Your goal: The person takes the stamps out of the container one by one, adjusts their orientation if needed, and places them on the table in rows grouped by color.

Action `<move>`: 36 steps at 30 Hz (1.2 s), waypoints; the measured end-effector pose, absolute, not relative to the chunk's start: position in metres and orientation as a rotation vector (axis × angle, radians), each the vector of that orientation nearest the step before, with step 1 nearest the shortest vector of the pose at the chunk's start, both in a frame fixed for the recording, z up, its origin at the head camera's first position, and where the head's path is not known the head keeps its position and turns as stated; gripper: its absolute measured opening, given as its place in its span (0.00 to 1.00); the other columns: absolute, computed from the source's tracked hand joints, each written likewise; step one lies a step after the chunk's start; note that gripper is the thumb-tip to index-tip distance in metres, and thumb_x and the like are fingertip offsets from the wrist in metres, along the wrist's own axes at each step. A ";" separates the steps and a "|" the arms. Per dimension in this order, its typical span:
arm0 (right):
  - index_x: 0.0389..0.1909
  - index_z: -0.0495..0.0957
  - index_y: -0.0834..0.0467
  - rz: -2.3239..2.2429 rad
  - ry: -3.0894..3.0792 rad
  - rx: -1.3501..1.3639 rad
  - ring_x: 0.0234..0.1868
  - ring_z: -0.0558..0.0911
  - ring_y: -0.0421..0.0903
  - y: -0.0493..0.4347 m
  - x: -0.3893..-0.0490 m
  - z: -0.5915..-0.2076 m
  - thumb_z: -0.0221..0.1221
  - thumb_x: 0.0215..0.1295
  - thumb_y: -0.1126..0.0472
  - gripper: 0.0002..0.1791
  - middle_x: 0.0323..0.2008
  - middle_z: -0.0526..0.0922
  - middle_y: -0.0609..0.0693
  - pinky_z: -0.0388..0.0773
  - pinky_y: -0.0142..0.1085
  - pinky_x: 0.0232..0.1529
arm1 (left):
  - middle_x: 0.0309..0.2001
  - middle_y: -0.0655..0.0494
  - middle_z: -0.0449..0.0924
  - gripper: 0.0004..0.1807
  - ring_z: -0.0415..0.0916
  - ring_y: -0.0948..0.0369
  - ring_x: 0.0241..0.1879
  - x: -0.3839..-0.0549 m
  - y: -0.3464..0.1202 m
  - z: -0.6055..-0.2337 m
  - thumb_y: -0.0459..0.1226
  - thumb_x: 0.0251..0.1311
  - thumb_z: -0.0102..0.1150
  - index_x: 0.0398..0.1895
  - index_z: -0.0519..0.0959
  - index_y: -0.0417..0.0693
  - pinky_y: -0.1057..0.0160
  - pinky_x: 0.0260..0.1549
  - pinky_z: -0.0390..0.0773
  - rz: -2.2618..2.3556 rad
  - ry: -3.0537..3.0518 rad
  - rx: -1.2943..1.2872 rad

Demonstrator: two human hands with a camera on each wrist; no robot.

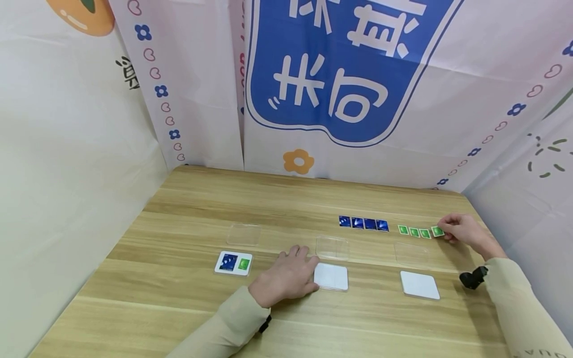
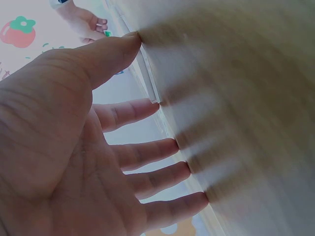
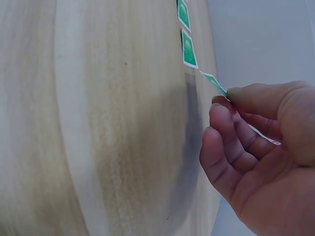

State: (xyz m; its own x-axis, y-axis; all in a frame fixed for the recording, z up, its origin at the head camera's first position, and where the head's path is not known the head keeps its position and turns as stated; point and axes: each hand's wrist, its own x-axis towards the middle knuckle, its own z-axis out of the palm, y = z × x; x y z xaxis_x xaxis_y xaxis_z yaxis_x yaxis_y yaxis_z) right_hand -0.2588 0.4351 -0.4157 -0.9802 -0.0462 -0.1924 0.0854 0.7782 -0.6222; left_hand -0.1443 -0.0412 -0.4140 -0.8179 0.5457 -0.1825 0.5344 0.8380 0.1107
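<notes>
At the right of the table, my right hand (image 1: pixel 463 231) pinches a small green stamp (image 3: pixel 214 84) between thumb and index finger, lifted off the wood. A thin white edge (image 3: pixel 266 135) shows among the curled fingers; what it belongs to is hidden. Several more green stamps (image 1: pixel 414 232) lie in a row beside this hand. My left hand (image 1: pixel 286 278) rests on the table with fingers spread. Its thumb and index finger touch the left edge of the middle white card (image 1: pixel 331 277), which seems to sit in a clear case.
Several blue stamps (image 1: pixel 363 223) lie left of the green row. Three clear covers stand behind the cards: left (image 1: pixel 243 234), middle (image 1: pixel 332 247), right (image 1: pixel 412 254). A left card (image 1: pixel 233 263) bears one blue and one green stamp. Another white card (image 1: pixel 420 285) lies right.
</notes>
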 end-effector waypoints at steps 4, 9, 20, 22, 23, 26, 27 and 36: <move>0.50 0.71 0.75 -0.983 2.762 0.049 0.28 0.76 0.38 0.437 -0.260 -0.418 0.50 0.74 0.62 0.17 0.28 0.78 0.50 0.81 0.33 0.29 | 0.62 0.49 0.68 0.28 0.66 0.50 0.64 -0.144 -0.041 -0.414 0.59 0.63 0.56 0.58 0.71 0.55 0.44 0.58 0.74 0.080 2.811 0.836; 0.51 0.71 0.75 -0.982 2.753 0.054 0.28 0.76 0.39 0.438 -0.261 -0.420 0.49 0.74 0.61 0.18 0.28 0.78 0.50 0.81 0.34 0.29 | 0.62 0.49 0.68 0.28 0.66 0.50 0.64 -0.143 -0.042 -0.413 0.59 0.63 0.56 0.59 0.71 0.54 0.44 0.57 0.74 0.069 2.812 0.843; 0.51 0.71 0.75 -0.962 2.737 0.069 0.29 0.76 0.40 0.439 -0.262 -0.422 0.50 0.74 0.60 0.19 0.28 0.78 0.50 0.80 0.34 0.29 | 0.60 0.49 0.69 0.27 0.66 0.51 0.62 -0.144 -0.042 -0.414 0.59 0.63 0.56 0.58 0.71 0.54 0.45 0.56 0.75 0.067 2.820 0.850; 0.51 0.72 0.75 -0.951 2.736 0.067 0.29 0.76 0.40 0.440 -0.263 -0.423 0.50 0.74 0.59 0.19 0.28 0.77 0.50 0.80 0.34 0.29 | 0.60 0.49 0.69 0.27 0.66 0.50 0.62 -0.144 -0.042 -0.415 0.59 0.63 0.56 0.58 0.71 0.54 0.45 0.56 0.75 0.068 2.823 0.848; 0.51 0.72 0.74 -0.945 2.736 0.069 0.29 0.76 0.40 0.440 -0.264 -0.423 0.51 0.74 0.59 0.19 0.28 0.77 0.50 0.80 0.34 0.29 | 0.60 0.49 0.69 0.28 0.66 0.50 0.62 -0.144 -0.042 -0.415 0.59 0.63 0.56 0.58 0.71 0.54 0.45 0.56 0.75 0.068 2.825 0.848; 0.51 0.72 0.74 -0.928 2.733 0.071 0.29 0.76 0.41 0.439 -0.265 -0.423 0.51 0.74 0.59 0.20 0.28 0.77 0.49 0.79 0.34 0.29 | 0.61 0.49 0.69 0.28 0.66 0.50 0.62 -0.144 -0.042 -0.415 0.59 0.63 0.56 0.59 0.72 0.54 0.45 0.56 0.75 0.072 2.829 0.847; 0.51 0.72 0.74 -0.921 2.733 0.070 0.29 0.76 0.41 0.439 -0.265 -0.423 0.51 0.74 0.58 0.20 0.28 0.77 0.49 0.79 0.34 0.29 | 0.61 0.49 0.69 0.28 0.67 0.50 0.62 -0.144 -0.042 -0.415 0.59 0.63 0.56 0.59 0.72 0.54 0.45 0.56 0.75 0.072 2.830 0.848; 0.50 0.74 0.71 -0.828 2.754 0.062 0.31 0.75 0.44 0.437 -0.268 -0.423 0.52 0.73 0.57 0.19 0.29 0.78 0.51 0.78 0.35 0.29 | 0.61 0.49 0.69 0.27 0.67 0.50 0.62 -0.144 -0.041 -0.415 0.58 0.64 0.56 0.58 0.72 0.54 0.45 0.55 0.75 0.077 2.831 0.849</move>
